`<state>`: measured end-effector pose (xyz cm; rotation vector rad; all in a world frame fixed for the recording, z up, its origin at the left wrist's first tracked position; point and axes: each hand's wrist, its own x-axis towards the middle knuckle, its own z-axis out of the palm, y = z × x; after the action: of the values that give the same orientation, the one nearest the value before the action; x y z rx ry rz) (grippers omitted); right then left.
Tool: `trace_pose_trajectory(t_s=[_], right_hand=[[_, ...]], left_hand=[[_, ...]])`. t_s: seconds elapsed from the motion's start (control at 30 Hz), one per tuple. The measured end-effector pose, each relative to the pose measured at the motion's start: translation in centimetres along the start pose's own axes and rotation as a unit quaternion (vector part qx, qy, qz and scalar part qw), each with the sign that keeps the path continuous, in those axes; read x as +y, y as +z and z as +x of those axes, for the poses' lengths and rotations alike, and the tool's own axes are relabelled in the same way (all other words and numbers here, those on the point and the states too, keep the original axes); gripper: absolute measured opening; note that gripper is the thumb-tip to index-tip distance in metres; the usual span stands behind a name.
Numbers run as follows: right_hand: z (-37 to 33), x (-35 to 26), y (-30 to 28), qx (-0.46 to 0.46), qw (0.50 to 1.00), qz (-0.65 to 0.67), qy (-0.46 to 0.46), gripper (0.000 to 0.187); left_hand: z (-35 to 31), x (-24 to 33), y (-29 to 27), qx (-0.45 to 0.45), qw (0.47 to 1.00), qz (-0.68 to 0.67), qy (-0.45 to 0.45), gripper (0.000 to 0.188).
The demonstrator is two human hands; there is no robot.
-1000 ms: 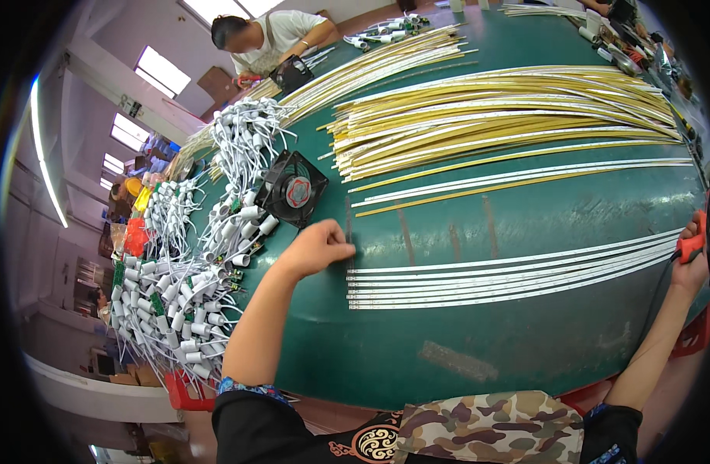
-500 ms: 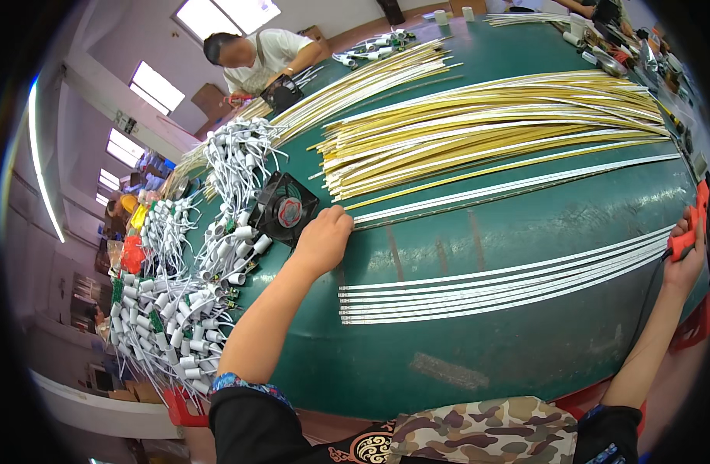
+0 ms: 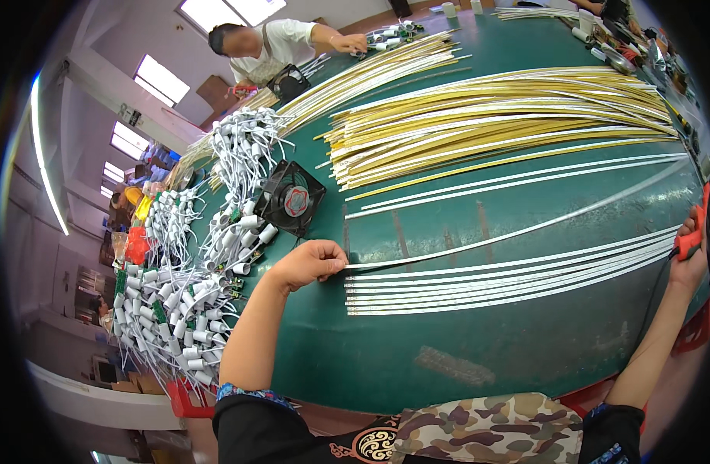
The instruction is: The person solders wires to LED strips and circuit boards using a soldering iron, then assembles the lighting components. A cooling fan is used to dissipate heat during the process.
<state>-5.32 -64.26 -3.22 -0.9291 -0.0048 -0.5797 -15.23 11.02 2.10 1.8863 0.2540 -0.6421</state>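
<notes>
- A row of white strips (image 3: 428, 297) is lying on the green table (image 3: 355, 363), just nearer the body than the left hand.
- The left hand (image 3: 312, 263) is pinching one end of a single white strip (image 3: 525, 230), which is bowing rightward and away, passing beyond the right hand.
- The right hand (image 3: 686, 261) is closing around a red tool (image 3: 689, 243), apart from that strip, whose far end is apparently resting near the table's blurred right edge.
- Farther off, a black fan (image 3: 295, 199) is standing left of a yellow-and-white bundle (image 3: 494, 116).
</notes>
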Motion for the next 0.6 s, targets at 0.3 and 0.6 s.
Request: trace_pose_trajectory(t_s=[0.3,0.6], right_hand=[[1.1,0.3,-1.1,-0.006,1.0,0.012,0.001,0.039],[-0.1,-0.1,0.4,0.007,1.0,-0.001,-0.001,0.04]], left_hand=[[0.4,1.4,2.3,0.079,0.979,0.19,-0.006,0.014],[2.4,2.4,0.4,0.116,0.961,0.243,0.057,0.023]])
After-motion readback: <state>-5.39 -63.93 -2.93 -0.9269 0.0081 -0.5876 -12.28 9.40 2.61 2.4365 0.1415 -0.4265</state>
